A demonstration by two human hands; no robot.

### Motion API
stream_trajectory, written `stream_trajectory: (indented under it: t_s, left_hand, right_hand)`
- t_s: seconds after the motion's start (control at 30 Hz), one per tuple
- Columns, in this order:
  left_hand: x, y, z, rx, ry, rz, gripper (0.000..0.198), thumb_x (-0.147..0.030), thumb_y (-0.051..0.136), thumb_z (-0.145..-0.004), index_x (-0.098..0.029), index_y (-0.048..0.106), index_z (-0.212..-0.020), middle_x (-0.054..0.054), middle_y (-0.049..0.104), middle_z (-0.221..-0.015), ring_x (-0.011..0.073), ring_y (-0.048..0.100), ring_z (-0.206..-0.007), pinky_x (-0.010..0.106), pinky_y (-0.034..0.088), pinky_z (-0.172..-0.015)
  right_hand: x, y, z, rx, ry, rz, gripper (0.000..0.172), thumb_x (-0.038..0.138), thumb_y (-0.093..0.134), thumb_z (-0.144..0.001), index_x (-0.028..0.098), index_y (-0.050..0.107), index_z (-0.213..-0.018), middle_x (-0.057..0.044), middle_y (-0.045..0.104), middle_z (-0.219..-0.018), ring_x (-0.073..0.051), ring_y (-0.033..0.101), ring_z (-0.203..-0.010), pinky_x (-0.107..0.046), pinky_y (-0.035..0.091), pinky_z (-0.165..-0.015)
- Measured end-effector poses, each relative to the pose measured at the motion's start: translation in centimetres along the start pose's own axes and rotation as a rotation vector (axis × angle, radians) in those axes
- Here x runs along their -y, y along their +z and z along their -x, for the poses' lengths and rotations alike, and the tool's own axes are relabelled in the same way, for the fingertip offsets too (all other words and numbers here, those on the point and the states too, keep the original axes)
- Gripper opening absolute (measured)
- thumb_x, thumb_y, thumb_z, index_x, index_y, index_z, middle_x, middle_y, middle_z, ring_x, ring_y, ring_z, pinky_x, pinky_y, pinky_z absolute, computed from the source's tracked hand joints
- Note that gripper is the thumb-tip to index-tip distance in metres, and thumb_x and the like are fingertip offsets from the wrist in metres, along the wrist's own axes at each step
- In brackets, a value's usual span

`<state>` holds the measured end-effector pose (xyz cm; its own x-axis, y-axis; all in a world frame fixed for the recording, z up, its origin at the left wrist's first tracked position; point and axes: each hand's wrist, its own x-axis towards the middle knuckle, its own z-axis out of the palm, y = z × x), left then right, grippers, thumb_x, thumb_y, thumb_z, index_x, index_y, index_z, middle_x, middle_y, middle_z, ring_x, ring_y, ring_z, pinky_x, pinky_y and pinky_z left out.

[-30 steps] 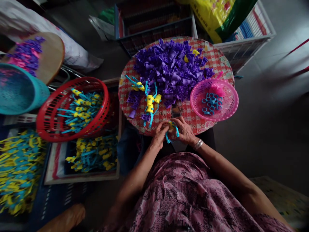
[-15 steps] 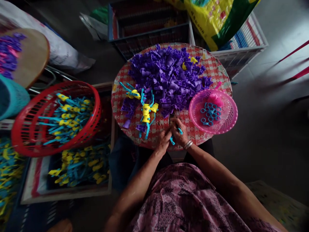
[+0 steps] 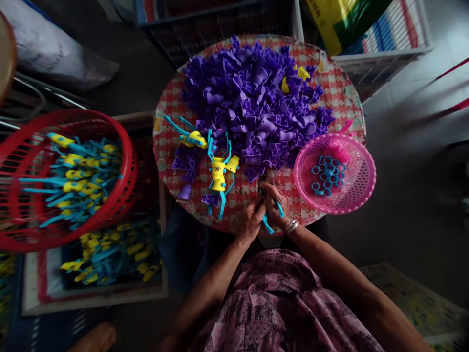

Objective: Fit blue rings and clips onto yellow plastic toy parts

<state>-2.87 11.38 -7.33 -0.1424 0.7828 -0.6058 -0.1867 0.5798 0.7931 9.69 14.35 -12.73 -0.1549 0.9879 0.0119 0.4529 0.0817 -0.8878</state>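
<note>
My left hand (image 3: 252,220) and my right hand (image 3: 275,205) meet at the near edge of a round table with a red checked cloth (image 3: 340,93). Both are closed around one small toy piece with blue prongs (image 3: 273,220); the prongs stick out below my right palm. Bracelets circle my right wrist. Just left of my hands lie a few assembled yellow and blue toys (image 3: 219,171). A big heap of purple plastic parts (image 3: 252,102) fills the table's middle and far side. A pink basket (image 3: 361,190) holding several blue rings (image 3: 327,173) sits right of my hands.
A red basket (image 3: 120,142) of yellow and blue toys stands on the left. Below it a tray (image 3: 91,298) holds more of them. A dark crate (image 3: 220,19) and a white crate (image 3: 388,54) with a yellow bag stand behind the table.
My hands have closed together on the blue-pronged piece and shifted slightly right. The yellow part seen between my fingers a second ago is now hidden. The view has swung right and tilted.
</note>
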Motion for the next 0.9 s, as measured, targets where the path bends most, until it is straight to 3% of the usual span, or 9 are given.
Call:
stream_trajectory:
  t_s: [0.2, 0.3, 0.37, 0.47, 0.53, 0.63, 0.73, 0.8, 0.9]
  left_hand:
    - [-0.3, 0.4, 0.2, -0.038, 0.079, -0.002, 0.025, -0.047, 0.088, -0.077, -0.024, 0.085, -0.086, 0.002, 0.079, -0.077, 0.0214, 0.074, -0.080, 0.026, 0.055, -0.066]
    - [0.3, -0.8, 2.5, -0.084, 0.152, 0.070, 0.036, -0.054, 0.089, -0.074, -0.023, 0.083, -0.091, 0.003, 0.080, -0.085, 0.0206, 0.076, -0.084, 0.027, 0.059, -0.073]
    - [0.3, -3.2, 4.5, -0.152, 0.180, 0.133, 0.052, -0.059, 0.089, -0.072, -0.022, 0.080, -0.108, 0.005, 0.081, -0.090, 0.0199, 0.076, -0.081, 0.029, 0.060, -0.071]
    - [-2.3, -10.2, 7.2, -0.306, 0.179, 0.240, 0.076, -0.062, 0.093, -0.067, -0.021, 0.069, -0.127, 0.003, 0.077, -0.084, 0.0161, 0.069, -0.060, 0.026, 0.052, -0.053]
    - [-6.1, -16.9, 8.5, -0.493, 0.282, 0.252, 0.069, -0.065, 0.091, -0.071, -0.023, 0.068, -0.121, 0.001, 0.076, -0.085, 0.0130, 0.066, -0.058, 0.022, 0.047, -0.050]
    - [-12.3, -27.2, 9.6, -0.697, 0.346, 0.199, 0.069, -0.081, 0.072, -0.086, -0.024, 0.063, -0.124, 0.006, 0.079, -0.098, 0.0145, 0.071, -0.067, 0.021, 0.046, -0.054]
    - [-15.1, -32.9, 9.3, -0.862, 0.229, 0.148, 0.080, -0.089, 0.060, -0.089, -0.022, 0.059, -0.132, 0.014, 0.079, -0.116, 0.0163, 0.072, -0.074, 0.025, 0.052, -0.062]
    - [-14.1, -32.7, 8.3, -0.915, 0.232, 0.026, 0.070, -0.081, 0.064, -0.092, -0.022, 0.060, -0.130, 0.012, 0.078, -0.116, 0.0143, 0.069, -0.073, 0.024, 0.051, -0.064]
    - [-10.0, -28.2, 6.0, -0.813, 0.285, -0.088, 0.057, -0.065, 0.076, -0.087, -0.022, 0.066, -0.122, 0.006, 0.079, -0.103, 0.0125, 0.067, -0.071, 0.020, 0.048, -0.063]
  right_hand:
    - [2.0, -0.7, -1.5, 0.026, 0.077, 0.067, 0.040, 0.043, 0.045, -0.107, 0.024, 0.072, -0.129, -0.010, 0.080, -0.118, -0.027, 0.077, -0.103, -0.043, 0.061, -0.096]
    - [2.4, -2.0, -0.4, 0.227, -0.065, 0.029, 0.068, 0.059, 0.062, -0.099, 0.019, 0.057, -0.153, -0.014, 0.078, -0.122, -0.032, 0.076, -0.107, -0.048, 0.062, -0.095]
    - [1.8, -3.0, 1.1, 0.382, -0.241, -0.022, 0.087, 0.061, 0.074, -0.091, 0.020, 0.048, -0.163, -0.016, 0.074, -0.135, -0.034, 0.074, -0.118, -0.050, 0.063, -0.100]
    - [0.1, -4.3, 3.5, 0.437, -0.305, 0.019, 0.061, 0.056, 0.072, -0.094, 0.028, 0.065, -0.148, -0.014, 0.075, -0.132, -0.036, 0.075, -0.120, -0.051, 0.063, -0.100]
    - [-0.7, -4.9, 4.5, 0.455, -0.273, -0.005, 0.043, 0.050, 0.066, -0.099, 0.029, 0.072, -0.136, -0.014, 0.076, -0.127, -0.033, 0.077, -0.112, -0.047, 0.065, -0.096]
    - [-1.1, -4.9, 4.9, 0.423, -0.233, -0.027, 0.036, 0.049, 0.062, -0.101, 0.028, 0.076, -0.127, -0.013, 0.077, -0.125, -0.032, 0.079, -0.108, -0.046, 0.065, -0.094]
    - [-0.9, -4.3, 4.9, 0.355, -0.229, -0.001, 0.034, 0.050, 0.063, -0.100, 0.027, 0.077, -0.122, -0.013, 0.078, -0.120, -0.032, 0.079, -0.106, -0.046, 0.064, -0.094]
    - [-0.7, -4.1, 5.0, 0.330, -0.238, 0.004, 0.033, 0.049, 0.064, -0.101, 0.027, 0.077, -0.121, -0.012, 0.078, -0.118, -0.031, 0.079, -0.105, -0.045, 0.064, -0.093]
    - [-0.4, -4.1, 5.2, 0.322, -0.271, -0.006, 0.030, 0.046, 0.065, -0.101, 0.026, 0.077, -0.120, -0.011, 0.077, -0.117, -0.029, 0.078, -0.105, -0.043, 0.063, -0.092]
